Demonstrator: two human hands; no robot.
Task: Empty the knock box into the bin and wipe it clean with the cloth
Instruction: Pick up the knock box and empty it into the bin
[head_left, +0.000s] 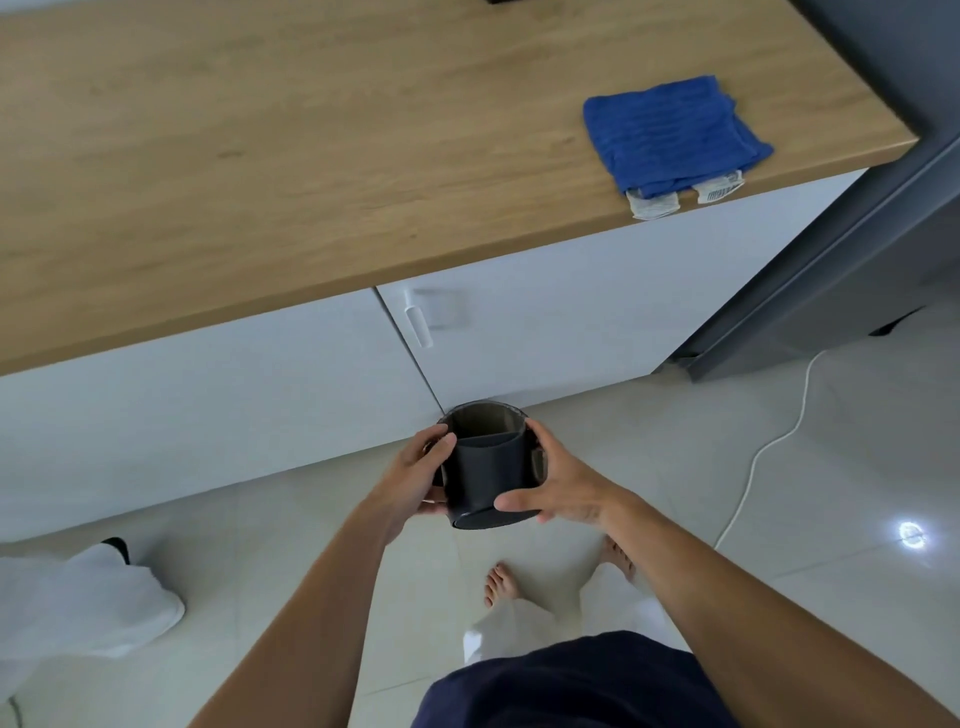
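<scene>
A round black knock box (485, 470) is held in front of me above the tiled floor, tilted so its open top faces away toward the cabinets. My left hand (415, 475) grips its left side and my right hand (558, 483) grips its right side. Its inside looks brownish. A folded blue cloth (670, 132) lies on the wooden counter (260, 156) at the right, near the front edge. A white bin bag (78, 603) shows at the lower left edge of the view.
White cabinet doors (545, 322) with a handle (418, 325) run under the counter. A dark grey appliance (857, 260) stands to the right. A white cable (763, 447) trails across the floor. My bare feet (501, 584) are below the hands.
</scene>
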